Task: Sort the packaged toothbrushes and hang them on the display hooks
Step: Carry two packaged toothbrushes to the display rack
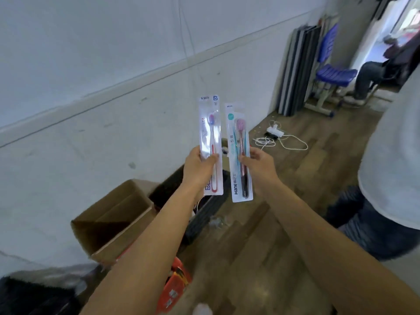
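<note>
Both arms are stretched out in front of a white wall, each with one packaged toothbrush held upright. My left hand [198, 167] grips a clear pack with a red-and-white toothbrush [209, 130], thumb across its front. My right hand [258, 164] pinches the middle of a white pack marked "Hane" with a pink-headed toothbrush [239, 133]. The two packs stand side by side, a small gap between them. No display hooks are in view.
An open cardboard box [113, 219] stands on the wooden floor by the wall, with dark panels [204, 214] beside it and an orange pack [175, 285] below. A power strip with white cables [276, 133] lies further back. A person in a white top [393, 169] stands close on the right. Beyond are a blue chair [334, 73] and a seated person.
</note>
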`<control>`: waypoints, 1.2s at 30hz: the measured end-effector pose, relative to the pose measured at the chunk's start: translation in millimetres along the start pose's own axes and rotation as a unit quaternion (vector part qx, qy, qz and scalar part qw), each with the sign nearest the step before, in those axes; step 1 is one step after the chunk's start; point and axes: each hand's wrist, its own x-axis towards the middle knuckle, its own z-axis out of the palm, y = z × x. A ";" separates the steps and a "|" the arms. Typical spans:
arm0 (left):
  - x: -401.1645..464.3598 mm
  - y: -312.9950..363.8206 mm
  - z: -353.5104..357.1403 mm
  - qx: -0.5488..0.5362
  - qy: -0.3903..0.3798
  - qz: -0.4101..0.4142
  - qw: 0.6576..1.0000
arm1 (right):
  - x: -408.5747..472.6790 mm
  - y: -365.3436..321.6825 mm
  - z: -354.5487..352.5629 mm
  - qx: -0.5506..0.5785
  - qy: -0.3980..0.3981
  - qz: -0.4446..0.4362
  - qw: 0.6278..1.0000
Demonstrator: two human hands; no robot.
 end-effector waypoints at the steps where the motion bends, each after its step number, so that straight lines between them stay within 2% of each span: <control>1: 19.1 5.0 9.2 0.007 -0.022 0.006 1.000 | 15.0 -4.2 -3.7 0.008 0.019 0.003 1.000; 7: 110.9 28.3 67.2 0.044 -0.130 0.025 0.990 | 95.8 -19.9 -32.7 0.025 0.126 0.006 0.992; 13: 203.4 47.5 150.9 0.081 -0.205 0.050 0.974 | 187.0 -26.1 -84.5 0.045 0.197 0.016 0.979; 22: 358.1 90.8 315.9 0.107 -0.248 0.064 0.961 | 370.1 -63.8 -195.7 0.039 0.270 0.020 0.962; 30: 456.6 124.0 430.2 0.083 -0.291 0.054 0.952 | 484.0 -95.0 -266.3 0.049 0.302 0.019 0.952; 36: 536.4 142.3 515.1 0.089 -0.344 0.067 0.932 | 567.5 -106.8 -321.2 0.068 0.348 0.021 0.935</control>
